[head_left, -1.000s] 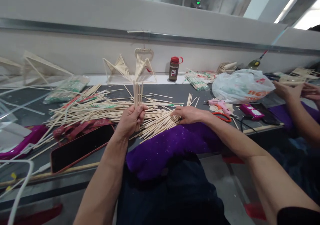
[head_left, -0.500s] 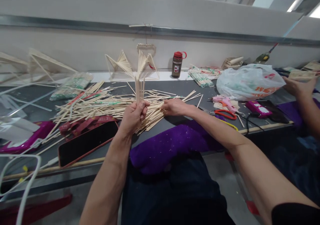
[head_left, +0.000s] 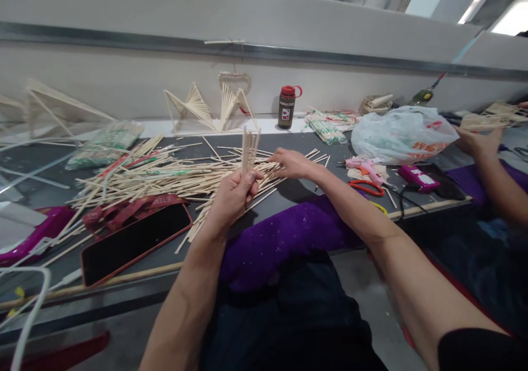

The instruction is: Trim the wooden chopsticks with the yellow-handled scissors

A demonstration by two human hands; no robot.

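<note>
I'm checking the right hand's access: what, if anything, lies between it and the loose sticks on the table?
Nothing visible does. The right hand already rests on the pile of sticks, fingers touching it. The left hand holds its own upright bundle just beside it, not across the reach.

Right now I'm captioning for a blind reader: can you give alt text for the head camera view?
A person's left hand grips an upright bunch of thin wooden sticks while the right hand reaches into a scattered pile of pale wooden sticks on a dark grey table. A black phone in a red case lies nearby.
</note>
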